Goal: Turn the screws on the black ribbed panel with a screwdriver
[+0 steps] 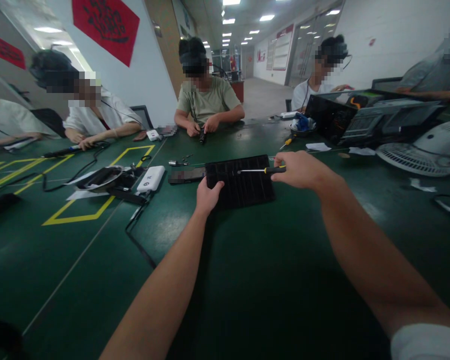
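A flat black ribbed panel (243, 190) lies on the green table (247, 280) in front of me. My left hand (207, 196) grips its near left corner, fingers curled over the edge. My right hand (302, 169) is closed round the black and yellow handle of a screwdriver (260, 171). The metal shaft lies level and points left, its tip over the upper middle of the panel.
A black phone (185, 175) and a white power bank (151, 178) lie left of the panel, with cables and a dark bundle (108, 180). A second screwdriver (287, 142), a white fan (420, 150) and open laptops (363, 120) sit right. Several people work around the table.
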The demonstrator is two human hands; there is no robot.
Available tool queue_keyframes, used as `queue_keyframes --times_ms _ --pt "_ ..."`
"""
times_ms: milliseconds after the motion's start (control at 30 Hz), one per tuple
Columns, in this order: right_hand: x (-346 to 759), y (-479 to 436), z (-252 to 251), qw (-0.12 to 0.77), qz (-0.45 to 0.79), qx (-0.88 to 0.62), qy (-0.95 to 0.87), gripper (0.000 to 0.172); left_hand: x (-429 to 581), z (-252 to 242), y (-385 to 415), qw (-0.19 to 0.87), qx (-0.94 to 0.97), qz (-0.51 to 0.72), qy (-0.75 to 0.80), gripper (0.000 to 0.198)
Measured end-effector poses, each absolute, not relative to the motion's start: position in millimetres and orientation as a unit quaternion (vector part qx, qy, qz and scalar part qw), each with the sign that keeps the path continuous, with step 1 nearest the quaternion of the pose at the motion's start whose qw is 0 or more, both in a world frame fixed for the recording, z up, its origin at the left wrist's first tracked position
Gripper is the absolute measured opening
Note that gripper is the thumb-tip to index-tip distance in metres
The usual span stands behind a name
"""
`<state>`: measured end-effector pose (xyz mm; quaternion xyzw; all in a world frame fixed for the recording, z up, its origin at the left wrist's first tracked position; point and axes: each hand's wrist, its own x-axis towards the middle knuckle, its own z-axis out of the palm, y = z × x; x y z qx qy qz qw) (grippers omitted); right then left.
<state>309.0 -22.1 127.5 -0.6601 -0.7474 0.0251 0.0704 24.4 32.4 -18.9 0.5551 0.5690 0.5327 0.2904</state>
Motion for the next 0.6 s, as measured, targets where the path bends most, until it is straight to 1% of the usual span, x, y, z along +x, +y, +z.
queue_keyframes --times_ms 100,233,500,600 --pt "307.9 -23.6 128.6 0.075 0.023 -0.662 -0.745 0.03 24.3 -18.1 31.8 0.296 0.551 0.532 0.57 0.031" --pt "307.3 -24.1 130.2 0.072 0.035 -0.667 -0.741 0.029 24.3 -16.7 30.9 0.301 0.552 0.531 0.568 0.033" --pt "309.3 -22.3 132.5 0.041 0.047 -0.658 -0.75 0.038 24.6 -15.8 29.3 0.305 0.552 0.528 0.569 0.032" --pt "317.2 -23.1 136.8 0.081 0.059 -0.642 -0.76 0.038 25.1 -14.1 28.6 0.302 0.554 0.527 0.57 0.032"
